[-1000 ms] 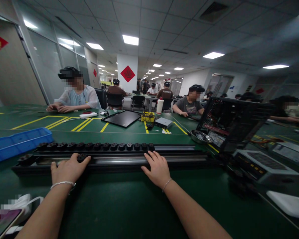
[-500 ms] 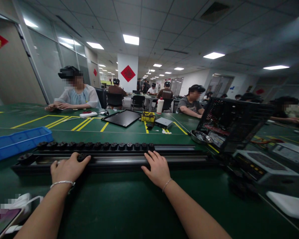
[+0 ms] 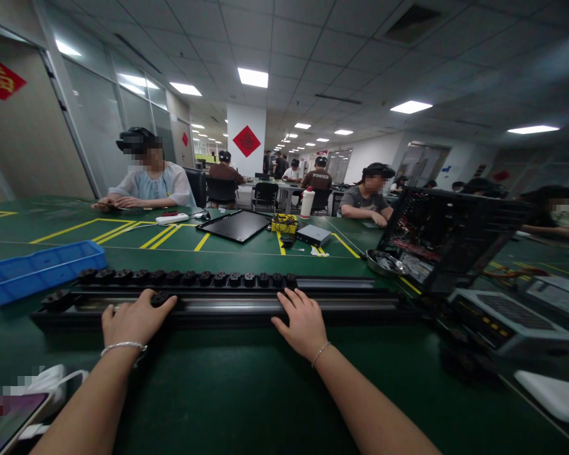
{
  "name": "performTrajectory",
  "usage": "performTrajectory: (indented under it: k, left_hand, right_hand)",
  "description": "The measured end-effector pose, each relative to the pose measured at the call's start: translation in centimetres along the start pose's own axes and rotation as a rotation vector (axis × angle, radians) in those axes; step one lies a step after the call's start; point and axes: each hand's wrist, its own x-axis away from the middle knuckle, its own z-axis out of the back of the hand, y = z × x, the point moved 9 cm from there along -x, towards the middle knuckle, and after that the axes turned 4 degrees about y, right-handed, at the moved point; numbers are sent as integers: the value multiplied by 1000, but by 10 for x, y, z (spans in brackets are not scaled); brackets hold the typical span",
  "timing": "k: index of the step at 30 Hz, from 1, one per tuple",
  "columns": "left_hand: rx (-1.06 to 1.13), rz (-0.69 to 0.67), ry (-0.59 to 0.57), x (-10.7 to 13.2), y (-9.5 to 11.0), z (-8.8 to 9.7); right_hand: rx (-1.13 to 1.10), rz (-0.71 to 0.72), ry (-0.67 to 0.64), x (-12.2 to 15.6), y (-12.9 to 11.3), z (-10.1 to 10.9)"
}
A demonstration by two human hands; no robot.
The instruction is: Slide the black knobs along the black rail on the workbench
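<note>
Left hand [image 3: 135, 322] is flanking black block [image 3: 162, 297], pinch unclear | right hand [image 3: 302, 322] is resting spread on near black rail [image 3: 227, 306] | rail is running left-right beneath both hands

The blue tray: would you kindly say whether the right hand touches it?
No, the right hand rests on the long rail, well apart from the blue tray.

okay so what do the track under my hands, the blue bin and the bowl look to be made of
Track: dark black body, perhaps plastic or coated metal; the look leaves that open. Its grey strip shines in a long streak, like smooth bare metal. Bin: probably moulded plastic, from its even blue and soft sheen. Bowl: likely polished steel, given its silvery, reflective rim.
</note>
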Motion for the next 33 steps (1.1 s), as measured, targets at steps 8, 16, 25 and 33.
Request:
performTrajectory:
  k: [8, 16, 25, 33]
  left_hand:
    - [8, -1, -13, -1, 0, -1]
    - [18, 0, 0, -3, -2, -2]
    - [33, -14, 15, -4, -2, -1]
    - [8, -14, 2, -1, 1, 1]
  right_hand:
    - [-21, -8, 14, 0, 1, 0]
    - [-5, -4, 5, -1, 0, -1]
    - [1, -12, -17, 0, 0, 0]
    - [-7, -17, -23, -1, 0, -1]
